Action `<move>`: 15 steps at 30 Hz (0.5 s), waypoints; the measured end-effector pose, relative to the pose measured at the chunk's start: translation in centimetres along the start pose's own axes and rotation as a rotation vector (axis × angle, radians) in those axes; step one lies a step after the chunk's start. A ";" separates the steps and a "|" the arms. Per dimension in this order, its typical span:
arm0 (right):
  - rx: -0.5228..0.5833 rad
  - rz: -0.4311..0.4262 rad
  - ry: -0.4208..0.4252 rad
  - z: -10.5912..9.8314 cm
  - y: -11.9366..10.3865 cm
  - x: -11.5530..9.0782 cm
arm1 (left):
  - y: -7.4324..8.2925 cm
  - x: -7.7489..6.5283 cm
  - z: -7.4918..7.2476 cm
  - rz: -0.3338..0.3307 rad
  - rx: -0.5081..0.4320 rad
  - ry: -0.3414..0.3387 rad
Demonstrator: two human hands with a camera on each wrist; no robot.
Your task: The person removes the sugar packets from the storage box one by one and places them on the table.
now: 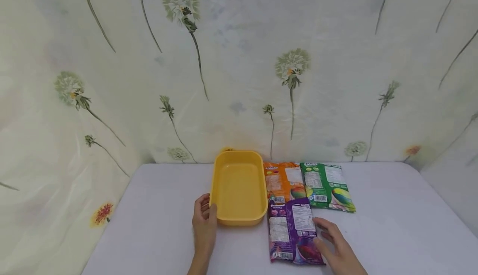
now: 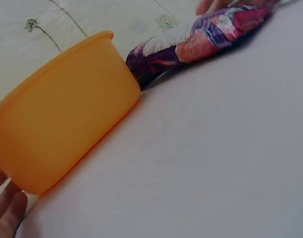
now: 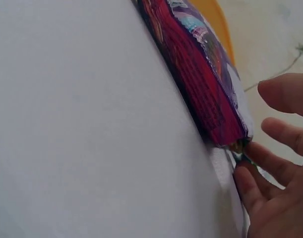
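Note:
A yellow plastic tub (image 1: 239, 192) stands at the middle of the table, its inside bare. My left hand (image 1: 205, 223) rests at the tub's left side, fingertips against the outer wall and thumb by the near left corner. In the left wrist view, that hand's fingers (image 2: 12, 210) show at the tub's lower corner. Right of the tub lies a purple packet (image 1: 293, 231) with printed labels. My right hand (image 1: 336, 248) is at the packet's right edge, thumb and fingers apart. In the right wrist view, its fingertips come close to the end of the purple packet (image 3: 206, 89).
Behind the purple packet lie an orange packet (image 1: 281, 179) and a green packet (image 1: 326, 186), side by side. A white-covered table (image 1: 157, 233) holds everything. The flower-printed curtain (image 1: 239, 67) hangs along the table's far edge.

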State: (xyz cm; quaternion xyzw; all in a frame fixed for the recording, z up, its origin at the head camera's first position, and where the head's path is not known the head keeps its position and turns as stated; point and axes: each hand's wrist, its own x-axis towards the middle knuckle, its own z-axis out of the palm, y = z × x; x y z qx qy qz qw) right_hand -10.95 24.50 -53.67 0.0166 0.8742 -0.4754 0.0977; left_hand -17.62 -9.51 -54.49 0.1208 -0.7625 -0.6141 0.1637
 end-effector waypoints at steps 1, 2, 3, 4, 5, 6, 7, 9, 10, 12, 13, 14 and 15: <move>-0.027 0.017 -0.015 -0.2 -0.1 0.2 | 0.0 0.0 -0.5 -0.009 0.023 -0.051; -0.062 0.031 -0.026 -0.4 -0.3 0.3 | 0.0 -0.1 -1.0 -0.006 0.048 -0.105; -0.098 0.036 -0.033 -0.7 -0.5 0.5 | -0.1 -0.1 -1.6 0.002 0.084 -0.159; -0.131 0.044 -0.042 -0.9 -0.7 0.6 | -0.1 -0.1 -2.3 0.019 0.134 -0.212; -0.167 0.038 -0.045 -1.3 -0.8 0.8 | -0.2 -0.1 -3.0 0.042 0.185 -0.257; -0.209 0.019 -0.042 -1.6 -0.9 0.9 | -0.1 -0.2 -3.7 0.075 0.234 -0.295; -0.249 -0.002 -0.035 -1.9 -1.0 1.0 | -0.1 -0.1 -4.4 0.126 0.288 -0.322; -0.335 -0.057 -0.003 -2.4 -1.1 1.1 | 0.1 -0.1 -5.7 0.274 0.426 -0.338; -0.379 -0.097 0.025 -2.6 -1.1 1.2 | 0.3 0.0 -6.3 0.356 0.493 -0.334; -0.464 -0.198 0.101 -2.9 -1.0 1.3 | 0.6 0.1 -7.1 0.503 0.629 -0.308; -0.504 -0.234 0.135 -3.0 -1.0 1.4 | 0.7 0.2 -7.4 0.563 0.702 -0.288; -0.546 -0.260 0.163 -3.0 -1.0 1.4 | 0.8 0.2 -7.6 0.599 0.770 -0.275; -0.579 -0.277 0.184 -3.0 -1.0 1.6 | 0.9 0.2 -7.7 0.622 0.828 -0.269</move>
